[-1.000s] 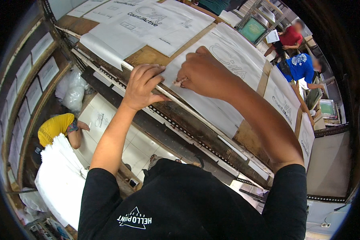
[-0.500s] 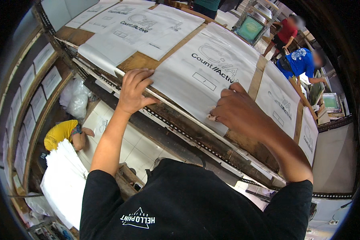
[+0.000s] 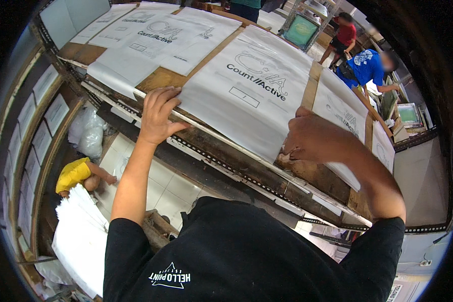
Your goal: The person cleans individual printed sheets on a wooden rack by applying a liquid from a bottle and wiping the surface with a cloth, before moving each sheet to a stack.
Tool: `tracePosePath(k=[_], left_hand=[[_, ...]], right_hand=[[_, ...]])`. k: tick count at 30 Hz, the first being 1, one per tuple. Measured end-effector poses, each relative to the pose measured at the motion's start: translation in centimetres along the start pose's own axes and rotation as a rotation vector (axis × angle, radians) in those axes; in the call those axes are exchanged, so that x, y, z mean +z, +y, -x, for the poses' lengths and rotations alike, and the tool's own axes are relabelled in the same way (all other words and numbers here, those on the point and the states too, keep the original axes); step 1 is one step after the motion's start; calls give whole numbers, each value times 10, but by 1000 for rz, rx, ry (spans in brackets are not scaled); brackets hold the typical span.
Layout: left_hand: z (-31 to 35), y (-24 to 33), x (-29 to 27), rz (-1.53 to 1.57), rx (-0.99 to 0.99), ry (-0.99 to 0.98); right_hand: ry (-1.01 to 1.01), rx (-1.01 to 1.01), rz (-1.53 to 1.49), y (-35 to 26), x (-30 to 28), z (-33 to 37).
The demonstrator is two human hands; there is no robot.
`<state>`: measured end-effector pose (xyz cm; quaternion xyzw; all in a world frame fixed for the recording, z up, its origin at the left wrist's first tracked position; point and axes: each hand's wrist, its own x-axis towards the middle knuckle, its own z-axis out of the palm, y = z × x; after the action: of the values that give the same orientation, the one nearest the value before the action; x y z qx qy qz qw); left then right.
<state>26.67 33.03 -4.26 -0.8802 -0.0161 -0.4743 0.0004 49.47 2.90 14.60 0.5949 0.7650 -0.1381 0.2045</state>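
In front of me a printed white plastic sheet (image 3: 221, 118), with black outline lettering and a small box, lies flat on a long wooden table. My left hand (image 3: 158, 113) rests at the table's near edge, left of this sheet's lower corner, its fingers stretched over the edge and its thumb apart. Bent into a closed grip, my right hand (image 3: 314, 137) is at the sheet's lower right corner, over bare wood. A small whitish bit shows at its fingertips, too hidden to name. A second printed sheet (image 3: 340, 113) lies just right of that hand.
More printed sheets (image 3: 121, 60) cover the table's left part. Below left are a stack of white sheets (image 3: 83, 236), a clear plastic bag (image 3: 91, 128) and a crouching person in yellow (image 3: 74, 173). Two people (image 3: 365, 68) work at the far right, near a green-meshed screen frame (image 3: 301, 31).
My right hand has slid right, off the sheet's lower part to its corner. My left hand keeps its place on the edge. The whole view has shifted slightly.
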Motion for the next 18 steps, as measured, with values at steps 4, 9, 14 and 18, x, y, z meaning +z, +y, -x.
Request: tracePosePath(k=[4, 9, 14, 18], left_hand=[[-3, 2, 1, 9, 8, 9], [0, 0, 1, 2, 8, 22], [-1, 0, -2, 17, 7, 18], [-1, 0, -6, 49, -31, -24]], right_hand=[[-121, 132, -519, 39, -29, 0], [67, -38, -644, 61, -55, -21], [31, -68, -739, 58, -70, -59], [80, -150, -690, 53, -73, -60]])
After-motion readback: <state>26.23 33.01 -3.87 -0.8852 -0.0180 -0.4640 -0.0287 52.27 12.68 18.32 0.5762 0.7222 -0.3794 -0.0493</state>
